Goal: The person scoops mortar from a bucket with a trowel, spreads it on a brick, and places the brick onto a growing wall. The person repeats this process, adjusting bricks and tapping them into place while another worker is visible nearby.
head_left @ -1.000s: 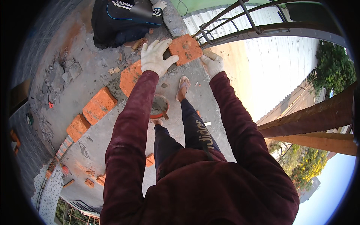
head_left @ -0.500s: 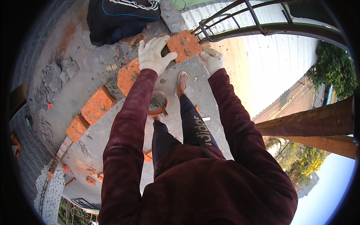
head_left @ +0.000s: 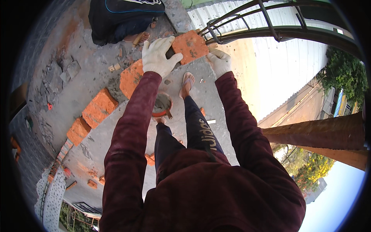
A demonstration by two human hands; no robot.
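Fingers of left hand [head_left: 159, 58], white-gloved: spread, thumb well apart, set at left edge of orange brick [head_left: 190, 47]; firmness of grip, cannot tell. Fingers of right hand [head_left: 220, 62], white-gloved: curled together near the brick's right corner; clamped on anything or not, cannot tell. Orange brick: at upper end of line of bricks [head_left: 100, 108], just beside rebar frame [head_left: 268, 20]. Bucket [head_left: 160, 114] with grey mortar [head_left: 162, 101]: near feet. Person [head_left: 119, 21] in dark clothing: upper left.

Orange brick [head_left: 190, 47], apparently mottled grey; off-white gloves [head_left: 158, 58]; maroon sleeves [head_left: 129, 127].
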